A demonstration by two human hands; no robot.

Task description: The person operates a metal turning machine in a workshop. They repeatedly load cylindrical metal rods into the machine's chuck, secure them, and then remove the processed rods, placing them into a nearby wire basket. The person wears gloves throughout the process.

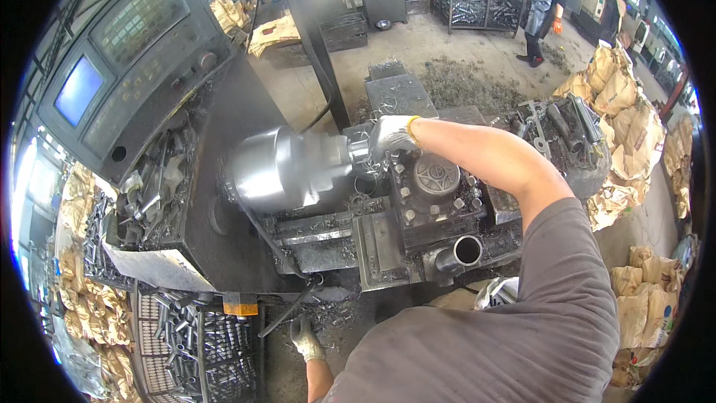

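Note:
A lathe fills the middle, its silver chuck [272, 169] smeared by motion, as are the jaws around a short metal workpiece [359, 151]. Reaching over the tool post [435, 179] from the right, my right hand [395, 134] in a white glove is closed beside the workpiece's end; its fingertips and whatever they hold are hidden. Thin curled chips [365, 183] hang below it. Low in front of the machine, my gloved left hand [307, 339] has its fingers loosely extended, apart from the slanting metal lever [287, 312]. Nothing shows in that hand.
A control panel with a lit screen [80, 91] stands left, above a tray of tools [160, 186]. Below are wire crates of metal tubes [179, 339]. A short tube [467, 251] stands on the near carriage. Paper sacks [630, 134] line the right; a co-worker [542, 11] stands far back.

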